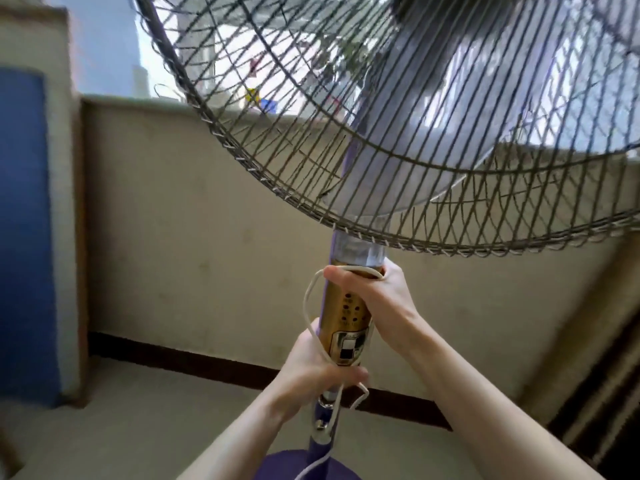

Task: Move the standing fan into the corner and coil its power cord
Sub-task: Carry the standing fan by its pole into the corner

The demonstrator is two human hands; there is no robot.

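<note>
The standing fan (pixel 398 140) fills the upper right: a grey wire cage over pale blades, on a purple pole with a gold control panel (pixel 348 317). My right hand (pixel 374 292) grips the pole just under the cage, above the panel. My left hand (pixel 318 362) grips the pole below the panel. The white power cord (pixel 306 299) loops from under my right thumb down the left side into my left hand, then trails past the chrome collar toward the purple base (pixel 277 465).
A low beige parapet wall (pixel 207 220) with a dark skirting strip runs across ahead. A blue panel (pixel 24 230) stands at the left by a corner. Dark slats (pixel 602 393) lean at the right. Grey floor (pixel 138 420) lies below.
</note>
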